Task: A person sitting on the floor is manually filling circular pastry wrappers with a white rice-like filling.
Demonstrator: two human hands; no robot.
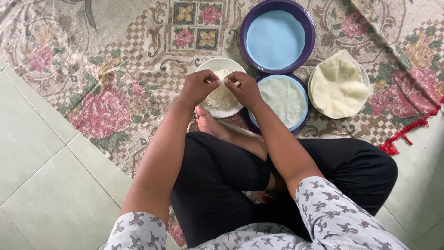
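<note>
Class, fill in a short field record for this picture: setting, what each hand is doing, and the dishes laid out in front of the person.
Setting: person sitting cross-legged on a floral rug over a tiled floor
Left hand: pinching white noodle strands above a white plate
Right hand: pinching the same strands, close beside the left
Large purple bowl: pale blue inside
Smaller bowl: a thin round white sheet lies in it
Far right plate: a stack of pale yellow wrappers
</note>
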